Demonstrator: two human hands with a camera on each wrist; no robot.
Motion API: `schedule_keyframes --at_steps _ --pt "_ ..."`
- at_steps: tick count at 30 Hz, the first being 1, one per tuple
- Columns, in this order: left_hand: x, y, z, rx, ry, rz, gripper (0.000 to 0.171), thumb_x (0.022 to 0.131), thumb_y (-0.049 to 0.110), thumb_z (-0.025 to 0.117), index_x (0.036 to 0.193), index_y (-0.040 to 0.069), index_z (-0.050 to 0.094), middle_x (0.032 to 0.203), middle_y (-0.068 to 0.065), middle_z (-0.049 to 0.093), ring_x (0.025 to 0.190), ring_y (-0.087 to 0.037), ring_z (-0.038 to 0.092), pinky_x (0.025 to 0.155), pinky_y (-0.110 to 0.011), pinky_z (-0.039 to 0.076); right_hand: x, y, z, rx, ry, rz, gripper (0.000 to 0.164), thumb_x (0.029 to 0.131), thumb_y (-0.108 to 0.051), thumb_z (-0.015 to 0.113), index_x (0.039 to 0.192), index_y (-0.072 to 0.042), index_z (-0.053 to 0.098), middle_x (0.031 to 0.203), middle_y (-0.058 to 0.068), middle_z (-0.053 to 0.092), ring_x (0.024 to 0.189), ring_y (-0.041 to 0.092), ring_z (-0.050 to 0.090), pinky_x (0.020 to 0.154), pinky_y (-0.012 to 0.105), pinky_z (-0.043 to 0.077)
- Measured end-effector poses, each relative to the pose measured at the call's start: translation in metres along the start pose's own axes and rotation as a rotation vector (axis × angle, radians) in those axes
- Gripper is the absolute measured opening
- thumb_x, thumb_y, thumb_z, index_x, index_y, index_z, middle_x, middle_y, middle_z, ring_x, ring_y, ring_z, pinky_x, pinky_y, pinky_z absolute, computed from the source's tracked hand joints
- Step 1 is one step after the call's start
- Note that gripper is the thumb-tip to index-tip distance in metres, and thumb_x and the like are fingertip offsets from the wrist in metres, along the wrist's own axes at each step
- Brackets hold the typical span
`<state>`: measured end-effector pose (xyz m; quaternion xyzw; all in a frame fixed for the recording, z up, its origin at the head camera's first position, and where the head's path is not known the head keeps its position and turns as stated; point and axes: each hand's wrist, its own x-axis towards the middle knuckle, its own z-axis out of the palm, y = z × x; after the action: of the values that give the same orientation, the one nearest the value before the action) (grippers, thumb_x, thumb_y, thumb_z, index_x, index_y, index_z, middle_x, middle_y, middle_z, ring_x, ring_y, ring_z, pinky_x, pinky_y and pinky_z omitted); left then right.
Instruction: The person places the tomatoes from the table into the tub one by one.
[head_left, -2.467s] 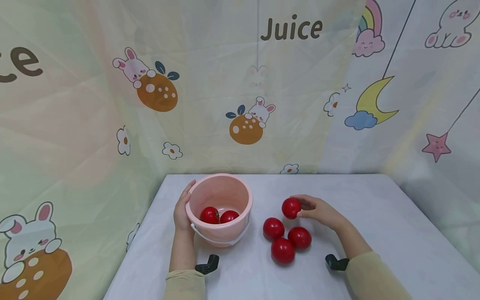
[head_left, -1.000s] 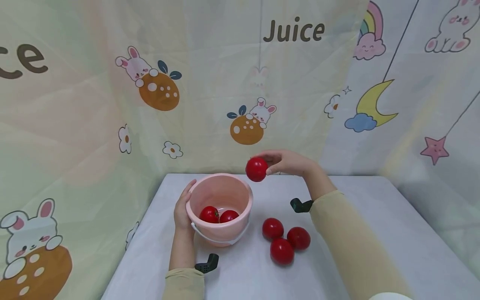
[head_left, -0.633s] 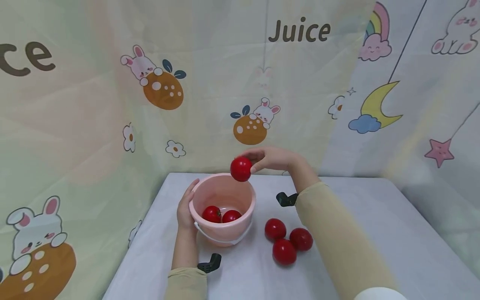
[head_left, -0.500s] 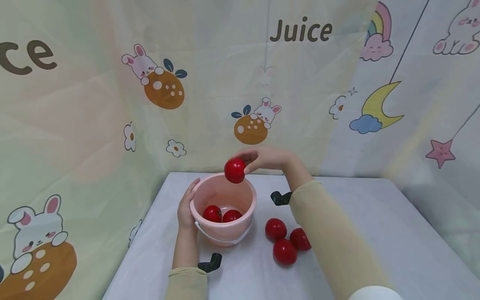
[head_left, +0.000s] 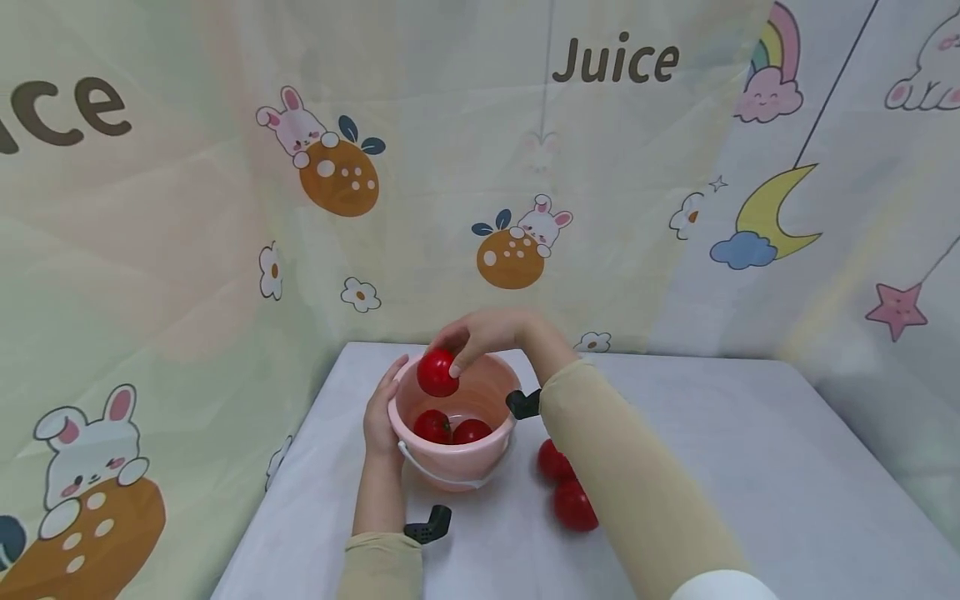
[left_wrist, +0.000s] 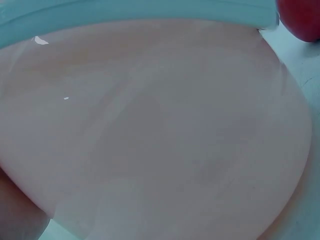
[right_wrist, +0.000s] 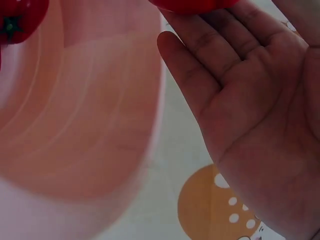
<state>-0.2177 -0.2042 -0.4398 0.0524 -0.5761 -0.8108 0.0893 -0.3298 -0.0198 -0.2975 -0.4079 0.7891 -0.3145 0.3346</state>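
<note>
My right hand point(head_left: 487, 333) pinches a red tomato point(head_left: 437, 372) between thumb and fingers, over the mouth of a pink bucket point(head_left: 453, 463). Only the underside of that tomato point(right_wrist: 195, 5) shows at the top of the right wrist view, by the fingertips. Two tomatoes lie inside on the bucket's bottom: one with a green stem point(head_left: 432, 427), the other beside it point(head_left: 472, 432). Against the bucket's left outer side, near the rim, rests my left hand point(head_left: 380, 417), fingers extended along the wall. The bucket's wall point(left_wrist: 160, 125) fills most of the left wrist view.
Right of the bucket, two tomatoes show on the white table point(head_left: 712, 467): one farther back point(head_left: 553, 462), one nearer point(head_left: 574, 507). The right sleeve point(head_left: 637, 475) crosses over that spot. A white handle point(head_left: 442, 477) hangs at the bucket's front. A printed cloth point(head_left: 420, 167) stands behind.
My right hand has lifted a tomato from the table and carried it left, then lowered it into the bucket's mouth. The left hand stays on the bucket. The sleeve now covers one table tomato.
</note>
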Motion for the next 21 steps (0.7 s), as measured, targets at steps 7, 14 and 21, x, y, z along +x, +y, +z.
schedule_keyframes --at_steps 7,14,21 --pt "0.0 0.0 0.001 0.004 -0.007 0.005 0.046 0.095 0.046 0.058 0.14 0.044 0.049 0.152 0.009 0.045 0.135 -0.014 0.043 0.109 -0.041 0.045 0.015 -0.006 0.011 -0.085 -0.049 0.04 0.048 0.078 -0.028 0.083 0.123 -0.031 0.066 0.12 -0.008 0.067 0.117 0.017 0.058 0.097 0.048 0.054" --pt "-0.001 -0.002 0.001 0.015 -0.002 -0.002 0.045 0.095 0.044 0.058 0.14 0.045 0.049 0.149 0.014 0.047 0.135 -0.013 0.042 0.109 -0.039 0.045 0.024 -0.008 0.025 -0.148 -0.08 0.144 0.055 0.073 -0.023 0.087 0.123 -0.032 0.066 0.119 -0.009 0.065 0.119 0.019 0.054 0.095 0.048 0.055" --pt "-0.001 -0.001 0.0 0.02 0.013 -0.002 0.043 0.096 0.045 0.056 0.139 0.046 0.05 0.148 0.017 0.047 0.137 -0.011 0.041 0.113 -0.042 0.042 0.03 -0.006 0.032 -0.188 -0.116 0.144 0.041 0.08 -0.021 0.082 0.118 -0.029 0.068 0.116 -0.007 0.065 0.118 0.02 0.053 0.095 0.049 0.055"
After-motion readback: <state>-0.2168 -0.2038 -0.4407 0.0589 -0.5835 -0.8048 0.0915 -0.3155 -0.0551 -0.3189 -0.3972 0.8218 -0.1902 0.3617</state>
